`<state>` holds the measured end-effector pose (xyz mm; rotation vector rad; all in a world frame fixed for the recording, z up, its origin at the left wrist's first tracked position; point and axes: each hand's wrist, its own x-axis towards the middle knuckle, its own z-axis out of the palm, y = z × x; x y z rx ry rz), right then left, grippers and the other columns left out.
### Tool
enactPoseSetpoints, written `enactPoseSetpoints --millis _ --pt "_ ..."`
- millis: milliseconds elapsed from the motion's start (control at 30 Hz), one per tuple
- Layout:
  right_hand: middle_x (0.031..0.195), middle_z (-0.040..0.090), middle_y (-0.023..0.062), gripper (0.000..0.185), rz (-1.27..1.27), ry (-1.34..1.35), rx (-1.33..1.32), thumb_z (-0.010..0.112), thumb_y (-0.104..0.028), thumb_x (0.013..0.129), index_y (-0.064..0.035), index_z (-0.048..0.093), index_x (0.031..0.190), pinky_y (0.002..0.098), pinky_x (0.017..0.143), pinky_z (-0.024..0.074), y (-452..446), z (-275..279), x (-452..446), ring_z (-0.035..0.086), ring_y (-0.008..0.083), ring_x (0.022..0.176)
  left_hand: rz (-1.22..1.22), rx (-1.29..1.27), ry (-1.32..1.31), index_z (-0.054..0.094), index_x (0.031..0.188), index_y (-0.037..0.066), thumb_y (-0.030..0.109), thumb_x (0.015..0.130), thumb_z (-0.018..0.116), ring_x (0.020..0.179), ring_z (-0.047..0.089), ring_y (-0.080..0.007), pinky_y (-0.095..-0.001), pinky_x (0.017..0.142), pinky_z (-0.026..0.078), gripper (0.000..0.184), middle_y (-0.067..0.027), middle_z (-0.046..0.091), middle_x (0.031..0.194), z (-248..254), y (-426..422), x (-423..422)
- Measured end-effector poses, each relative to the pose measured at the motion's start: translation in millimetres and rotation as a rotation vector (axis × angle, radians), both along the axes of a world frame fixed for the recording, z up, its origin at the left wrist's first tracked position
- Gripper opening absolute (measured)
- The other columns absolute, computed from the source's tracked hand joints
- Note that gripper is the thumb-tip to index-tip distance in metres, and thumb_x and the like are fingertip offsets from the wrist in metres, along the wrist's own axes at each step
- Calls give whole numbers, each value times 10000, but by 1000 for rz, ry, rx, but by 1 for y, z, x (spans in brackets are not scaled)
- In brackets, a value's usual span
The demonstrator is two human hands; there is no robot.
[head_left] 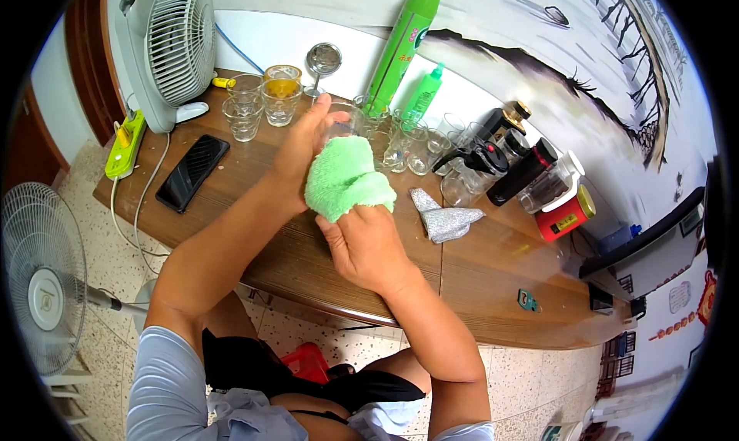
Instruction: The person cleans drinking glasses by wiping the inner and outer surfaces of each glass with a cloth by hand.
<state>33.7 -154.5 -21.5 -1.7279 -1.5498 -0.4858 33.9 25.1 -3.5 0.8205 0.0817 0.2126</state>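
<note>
My left hand is wrapped around a clear drinking glass, whose far end sticks out past the fingers. A fluffy green cloth covers the near side of that glass and hides part of my left fingers. Bunched cloth is gripped in my right hand, with its fingertips hidden in the folds. Both hands are above the wooden table. Beyond them stand several clear glasses, and to their left is another group of glasses.
On the left are a phone, a desk fan and a green power strip. A tall green spray can, a glass coffee pot and a red tin stand behind. A silvery cloth lies right of my hands.
</note>
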Motion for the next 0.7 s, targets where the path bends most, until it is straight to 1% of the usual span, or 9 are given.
enactPoseSetpoints --millis 33,100,133,200,333,367,500,600,700 --pt "965 655 226 162 -3 0 -15 663 -110 1003 -7 690 1125 530 773 502 0 0 0 627 467 873 28 -29 5 544 1334 17 580 1080 523 865 708 -240 -383 793 595 618 -151 704 1015 3 0 -1" --pt "947 653 227 157 -12 2 -45 664 -118 1005 -5 688 1112 529 770 501 -2 0 1 626 470 869 -46 -41 -22 565 1319 21 568 1084 523 906 712 -239 -392 830 598 597 -145 711 1037 0 2 -2" --pt "918 643 220 133 -31 2 -32 667 -123 1004 -3 675 1060 534 753 500 -2 -1 2 621 467 852 -84 -47 -36 576 1312 23 562 1086 522 926 715 -238 -397 848 599 588 -142 714 1048 -1 2 -1" --pt "859 622 206 147 -66 0 -6 672 -135 1003 3 649 957 543 720 498 -1 -1 5 610 461 817 -147 -57 -3 603 1301 29 542 1098 507 992 717 -236 -402 904 592 560 -132 723 1097 0 -3 -1" --pt "804 590 211 229 -186 37 27 652 -145 1029 3 588 867 542 687 454 -8 2 13 566 457 743 -209 12 -53 643 1308 41 508 1120 472 1111 708 -226 -398 1013 559 531 -102 733 1190 -1 -15 -3" --pt "799 585 213 251 -189 48 63 646 -151 1036 1 576 849 540 680 444 -7 1 19 557 455 733 -265 18 -79 607 1379 34 487 1132 451 1196 678 -225 -395 1077 524 539 -109 705 1288 1 -17 -6" --pt "785 578 212 288 -227 88 81 628 -166 1056 -3 562 829 530 678 432 -13 4 24 544 453 723 -262 38 -145 554 1439 27 495 1126 459 1291 613 -233 -402 1133 472 571 -127 633 1398 5 -27 -8" --pt "796 586 213 257 -192 102 66 632 -172 1051 1 588 865 530 696 449 -11 3 23 566 453 756 -216 -17 -79 615 1313 59 488 1110 509 1185 646 -226 -396 1074 502 486 -105 673 1259 -1 -19 -3" --pt "823 600 206 215 -140 74 -7 642 -170 1036 3 628 910 532 717 476 -8 4 14 593 453 798 -72 -32 24 641 1130 106 485 1084 572 1010 674 -196 -365 950 546 388 -70 687 1050 1 -10 -2"
